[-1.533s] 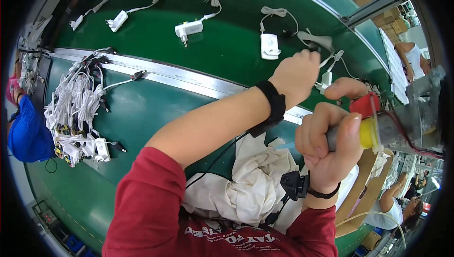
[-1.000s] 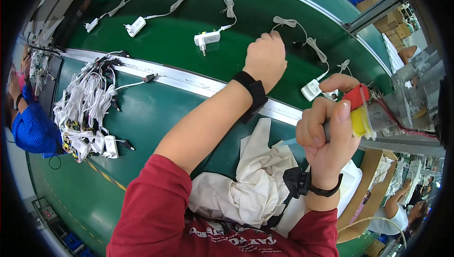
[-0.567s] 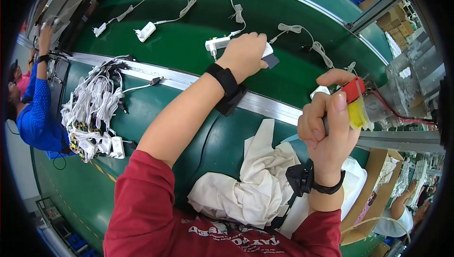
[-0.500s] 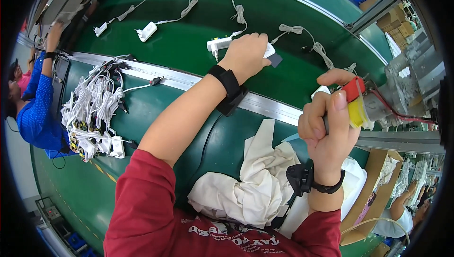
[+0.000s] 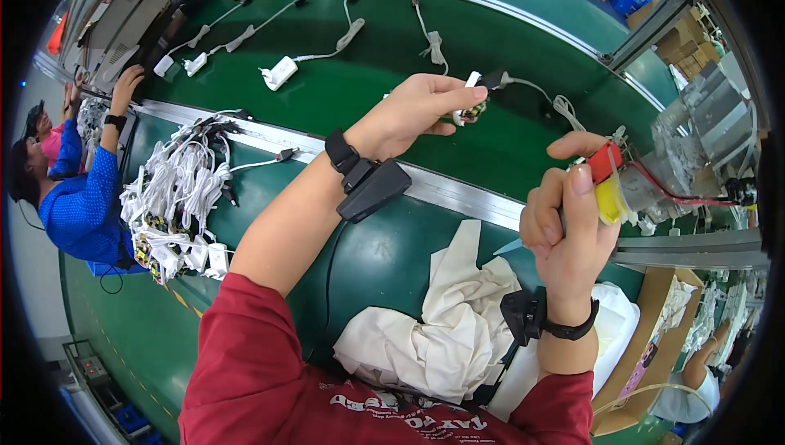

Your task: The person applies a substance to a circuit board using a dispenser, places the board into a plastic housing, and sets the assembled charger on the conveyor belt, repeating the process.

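Note:
My left hand [image 5: 409,118] is raised over the green belt, thumb and fingers closed on a white power adapter [image 5: 472,107]. Yellow-green markings and a dark part show on the adapter, and my fingers cover much of it. A pale cable [image 5: 527,87] runs from its dark end toward the right. My right hand [image 5: 570,220] is curled at the red and yellow end [image 5: 607,175] of a device wrapped in clear plastic. Its thumb and index finger lie against the red part; whatever the other fingers enclose is hidden.
White adapters [image 5: 280,74] with bundled cables lie spaced along the belt [image 5: 327,110]. A heap of white cables [image 5: 176,171] is on the near table at left. Crumpled white cloth [image 5: 433,322] lies before me. A co-worker in blue [image 5: 86,208] is at left; a cardboard box [image 5: 646,347] is at right.
My left hand has lifted the adapter off the belt and turned, so its marked side and dark end now show. The right hand keeps its grip. The view has shifted slightly.

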{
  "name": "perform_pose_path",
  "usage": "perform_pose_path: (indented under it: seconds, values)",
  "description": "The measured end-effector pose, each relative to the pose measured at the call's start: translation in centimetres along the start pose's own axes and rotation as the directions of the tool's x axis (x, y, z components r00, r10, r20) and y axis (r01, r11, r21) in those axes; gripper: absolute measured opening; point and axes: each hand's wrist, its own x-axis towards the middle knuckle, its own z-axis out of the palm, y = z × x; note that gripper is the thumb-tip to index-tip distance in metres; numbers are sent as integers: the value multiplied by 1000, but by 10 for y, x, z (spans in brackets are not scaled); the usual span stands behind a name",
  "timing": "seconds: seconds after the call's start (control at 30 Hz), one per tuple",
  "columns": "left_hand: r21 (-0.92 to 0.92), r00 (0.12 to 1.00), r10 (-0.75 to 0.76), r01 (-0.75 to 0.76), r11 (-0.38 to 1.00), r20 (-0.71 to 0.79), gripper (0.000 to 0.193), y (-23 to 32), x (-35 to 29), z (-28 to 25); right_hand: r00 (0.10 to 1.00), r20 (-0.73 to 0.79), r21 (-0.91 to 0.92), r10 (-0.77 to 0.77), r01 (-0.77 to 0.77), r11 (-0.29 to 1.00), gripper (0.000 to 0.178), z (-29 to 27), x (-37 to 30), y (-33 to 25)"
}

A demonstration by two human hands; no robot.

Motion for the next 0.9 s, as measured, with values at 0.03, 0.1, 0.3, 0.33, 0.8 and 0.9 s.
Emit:
perform_pose_path:
  seconds: [0.03,0.1,0.3,0.33,0.8,0.9]
  values:
    - [7,1000,2,-2,1000,-27,37,6,-8,-3,1000,12,-1,-2,2,1000,25,4,-1,1]
    - [-58,995,93,-94,994,-21,35,19,-21,-5,1000,13,12,-6,6,1000,25,9,-3,2]
    - [-222,898,434,-439,871,-73,32,77,-37,9,1000,-17,137,-5,8,991,25,6,-14,1]
    - [-271,871,484,-488,830,-85,32,88,-43,9,1000,19,148,-6,3,989,25,7,-14,1]
    - [-151,740,597,-658,738,-310,38,83,-206,-90,1000,-2,42,-27,27,999,24,9,-18,1]
    - [-62,650,543,-669,740,-532,28,73,-257,-116,999,40,54,-13,11,999,24,14,-15,7]
